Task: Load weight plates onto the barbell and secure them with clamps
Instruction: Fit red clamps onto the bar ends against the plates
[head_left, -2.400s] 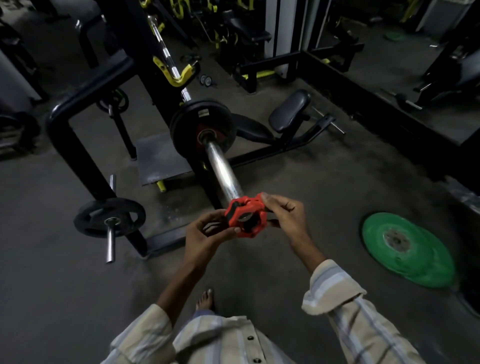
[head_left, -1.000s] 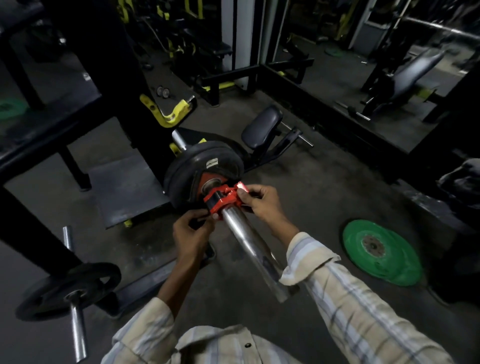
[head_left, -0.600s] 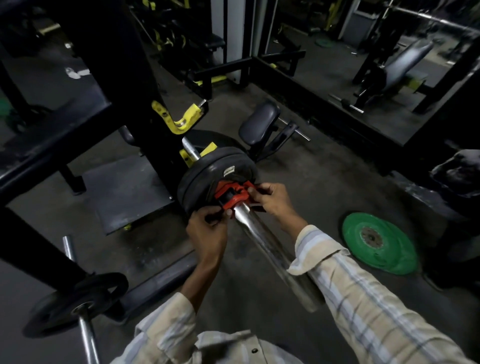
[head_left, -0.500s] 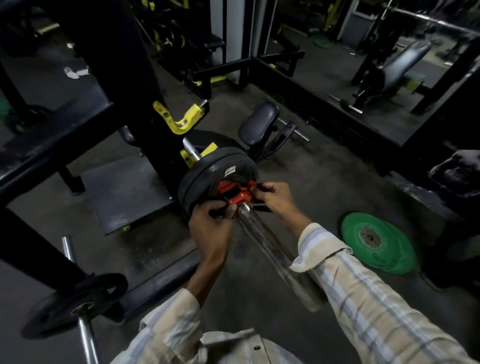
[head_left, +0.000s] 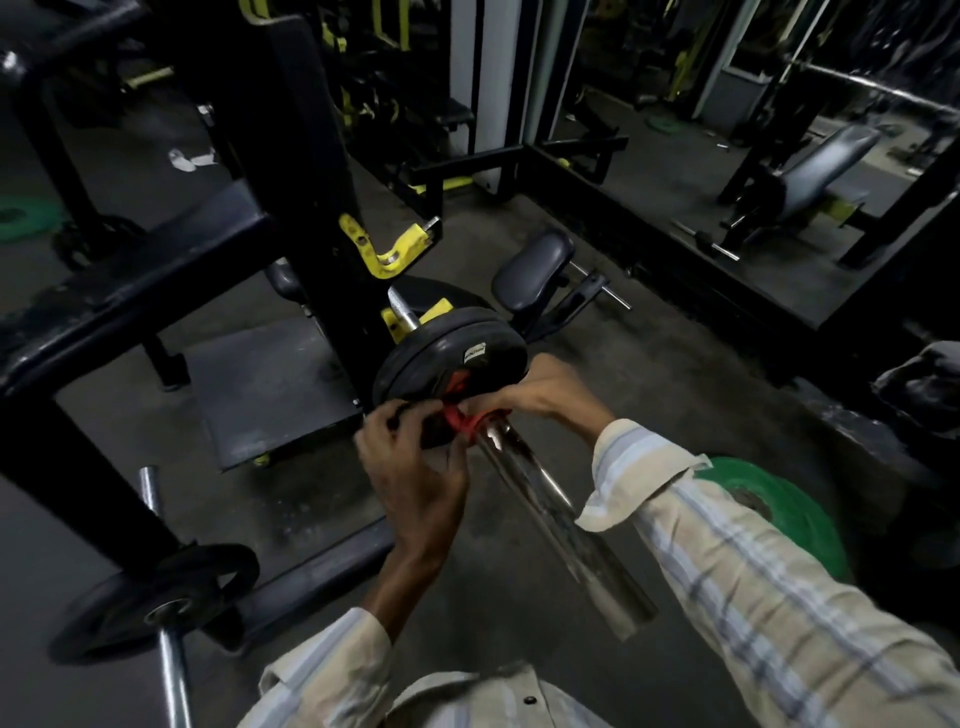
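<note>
hands hiding red clamp, green plate nearby

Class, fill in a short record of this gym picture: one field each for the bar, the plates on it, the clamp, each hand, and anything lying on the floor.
bar: steel barbell sleeve, bare end pointing toward the camera
plates: black plates on the sleeve
clamp: red clamp on the sleeve, close to the plates, partly hidden
left hand: gripping the clamp
right hand: gripping the clamp's other side
floor: green plates lying flat, partly behind the striped sleeve
</note>
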